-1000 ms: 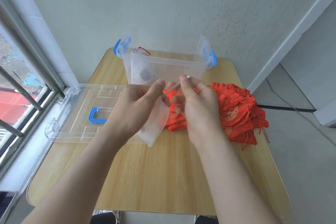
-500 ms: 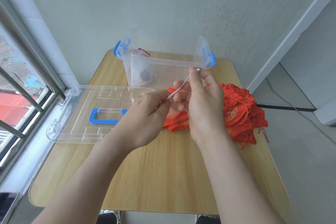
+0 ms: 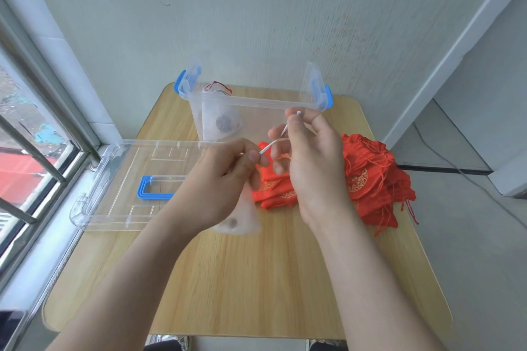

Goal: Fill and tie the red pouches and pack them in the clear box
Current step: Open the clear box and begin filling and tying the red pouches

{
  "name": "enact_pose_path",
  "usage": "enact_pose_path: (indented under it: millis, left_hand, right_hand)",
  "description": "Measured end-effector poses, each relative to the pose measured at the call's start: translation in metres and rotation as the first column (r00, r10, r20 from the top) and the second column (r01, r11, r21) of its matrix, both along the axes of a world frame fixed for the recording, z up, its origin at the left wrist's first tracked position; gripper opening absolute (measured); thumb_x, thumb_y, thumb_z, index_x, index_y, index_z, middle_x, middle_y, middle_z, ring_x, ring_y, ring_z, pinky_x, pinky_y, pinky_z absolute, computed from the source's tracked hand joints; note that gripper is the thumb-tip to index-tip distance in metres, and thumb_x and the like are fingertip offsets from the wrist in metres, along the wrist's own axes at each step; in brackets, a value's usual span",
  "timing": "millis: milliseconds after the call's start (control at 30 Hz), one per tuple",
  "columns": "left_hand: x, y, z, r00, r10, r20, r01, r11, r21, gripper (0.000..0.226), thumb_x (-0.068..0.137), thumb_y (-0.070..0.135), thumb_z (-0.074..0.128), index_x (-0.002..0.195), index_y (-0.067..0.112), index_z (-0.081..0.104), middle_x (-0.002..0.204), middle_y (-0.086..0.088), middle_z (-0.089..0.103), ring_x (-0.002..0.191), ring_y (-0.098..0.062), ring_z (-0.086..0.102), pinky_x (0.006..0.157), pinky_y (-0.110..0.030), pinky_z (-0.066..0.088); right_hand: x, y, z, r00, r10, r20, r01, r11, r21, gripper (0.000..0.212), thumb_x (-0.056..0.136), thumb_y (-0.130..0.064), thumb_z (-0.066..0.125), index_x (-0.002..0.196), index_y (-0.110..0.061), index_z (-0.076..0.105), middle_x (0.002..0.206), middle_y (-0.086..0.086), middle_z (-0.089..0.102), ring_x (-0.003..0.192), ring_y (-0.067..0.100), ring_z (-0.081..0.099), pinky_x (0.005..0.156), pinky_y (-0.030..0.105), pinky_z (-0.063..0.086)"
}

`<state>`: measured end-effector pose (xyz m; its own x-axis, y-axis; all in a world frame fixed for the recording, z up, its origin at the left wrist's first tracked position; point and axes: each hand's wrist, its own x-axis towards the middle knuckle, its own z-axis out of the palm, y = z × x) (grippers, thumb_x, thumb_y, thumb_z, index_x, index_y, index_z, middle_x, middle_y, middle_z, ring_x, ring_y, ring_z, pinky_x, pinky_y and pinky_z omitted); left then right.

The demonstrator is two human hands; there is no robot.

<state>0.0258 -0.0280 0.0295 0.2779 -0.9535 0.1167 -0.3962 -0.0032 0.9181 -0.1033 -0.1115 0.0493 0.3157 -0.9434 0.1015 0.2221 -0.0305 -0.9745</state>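
Observation:
My left hand grips the neck of a small white gauzy pouch with a dark round thing inside; the pouch hangs below the hand above the table. My right hand pinches the pouch's white drawstring, which runs taut up and right from my left fingers. A pile of red pouches with gold print lies to the right, partly hidden by my right hand. The clear box with blue latches stands at the back and holds one white pouch with a red string.
The clear lid with its blue handle lies flat at the left, by the window sill. The wooden table ends at a drop on the right, where a cable runs over the grey floor. A wall rises right behind the box.
My right hand has drawn the string higher and farther right, pulling it taut. My left hand shifted slightly right and the white pouch came back into view under it.

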Motion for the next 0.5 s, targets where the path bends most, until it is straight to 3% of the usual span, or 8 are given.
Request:
enact_pose_path:
  millis: [67, 233, 367, 433, 500]
  left_hand:
    - [-0.001, 0.001, 0.001, 0.999, -0.027, -0.033, 0.028, 0.999, 0.017, 0.030, 0.112, 0.020, 0.050, 0.093, 0.016, 0.073, 0.085, 0.000, 0.076, 0.089, -0.013, 0.071, 0.088, -0.029, 0.053]
    - [-0.004, 0.001, 0.007, 0.987, -0.047, -0.152, 0.052, 0.998, 0.024, 0.033, 0.112, 0.030, 0.050, 0.096, 0.013, 0.074, 0.073, 0.003, 0.063, 0.075, -0.008, 0.057, 0.073, -0.016, 0.042]
    - [-0.002, 0.000, 0.008, 0.932, -0.017, -0.361, 0.015, 1.000, -0.007, 0.032, 0.110, 0.035, 0.053, 0.101, 0.015, 0.077, 0.075, 0.000, 0.057, 0.076, -0.018, 0.057, 0.073, -0.042, 0.045]
    - [-0.001, 0.000, 0.007, 0.904, 0.010, -0.427, -0.014, 1.000, -0.006, 0.031, 0.108, 0.037, 0.055, 0.103, 0.017, 0.079, 0.079, 0.000, 0.059, 0.082, -0.018, 0.060, 0.083, -0.044, 0.046]
    - [0.000, 0.000, 0.006, 0.865, 0.058, -0.498, -0.065, 0.998, 0.003, 0.029, 0.107, 0.036, 0.058, 0.107, 0.018, 0.081, 0.082, 0.002, 0.063, 0.083, -0.017, 0.063, 0.082, -0.043, 0.047]
  right_hand:
    - [-0.002, 0.001, -0.001, 0.998, 0.002, -0.059, -0.006, 0.998, -0.066, 0.015, 0.112, -0.014, 0.050, 0.110, -0.006, 0.063, 0.091, 0.012, 0.070, 0.048, 0.015, 0.056, 0.049, 0.029, 0.046]
    - [-0.005, -0.006, -0.014, 0.969, -0.146, -0.200, 0.109, 0.976, -0.189, 0.016, 0.106, -0.022, 0.064, 0.101, -0.011, 0.074, 0.085, 0.002, 0.080, 0.056, 0.014, 0.067, 0.055, 0.030, 0.049]
    - [-0.009, -0.006, -0.019, 0.922, -0.171, -0.347, 0.106, 0.975, -0.198, 0.016, 0.100, -0.023, 0.071, 0.085, -0.022, 0.075, 0.073, -0.003, 0.079, 0.057, 0.018, 0.073, 0.057, 0.040, 0.058]
    - [-0.009, -0.003, -0.017, 0.913, -0.130, -0.386, 0.078, 0.986, -0.148, 0.014, 0.096, -0.023, 0.073, 0.083, -0.018, 0.077, 0.070, 0.000, 0.078, 0.059, 0.021, 0.075, 0.061, 0.047, 0.063]
    - [-0.009, -0.001, -0.015, 0.914, -0.090, -0.395, 0.057, 0.994, -0.094, 0.011, 0.092, -0.022, 0.074, 0.084, -0.015, 0.076, 0.069, 0.003, 0.077, 0.061, 0.023, 0.075, 0.057, 0.045, 0.062]
